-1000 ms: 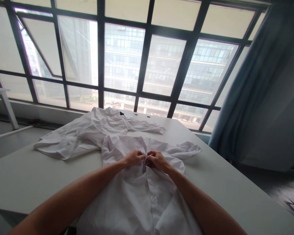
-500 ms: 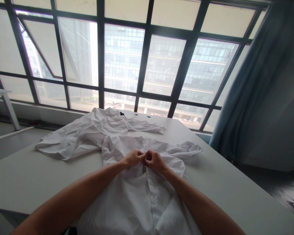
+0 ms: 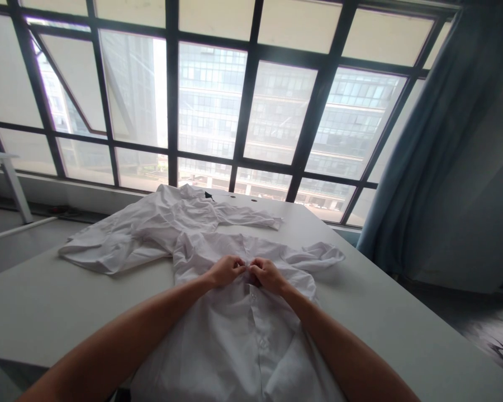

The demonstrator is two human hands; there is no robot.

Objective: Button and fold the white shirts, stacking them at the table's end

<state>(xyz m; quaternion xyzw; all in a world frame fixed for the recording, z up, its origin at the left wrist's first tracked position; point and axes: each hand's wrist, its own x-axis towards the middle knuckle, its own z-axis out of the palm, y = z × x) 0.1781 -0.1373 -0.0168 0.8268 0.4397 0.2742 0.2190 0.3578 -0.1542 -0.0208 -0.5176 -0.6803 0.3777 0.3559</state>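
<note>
White shirt [image 3: 218,329] beneath left hand [image 3: 228,271] and right hand [image 3: 266,275], placket [image 3: 258,321] pinched between.

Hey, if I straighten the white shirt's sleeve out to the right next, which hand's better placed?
Probably your right hand: it's nearer that sleeve. Your left hand is on the farther side. Both pinch the white shirt at its front, though.

Bare left arm [image 3: 138,329] and right arm [image 3: 339,338] extend forward, converging from the lower edge. Left grip [image 3: 227,271] and right grip [image 3: 269,275] lie nearly fingertip to fingertip, thumbs and forefingers pinched, remaining fingers curled.
</note>
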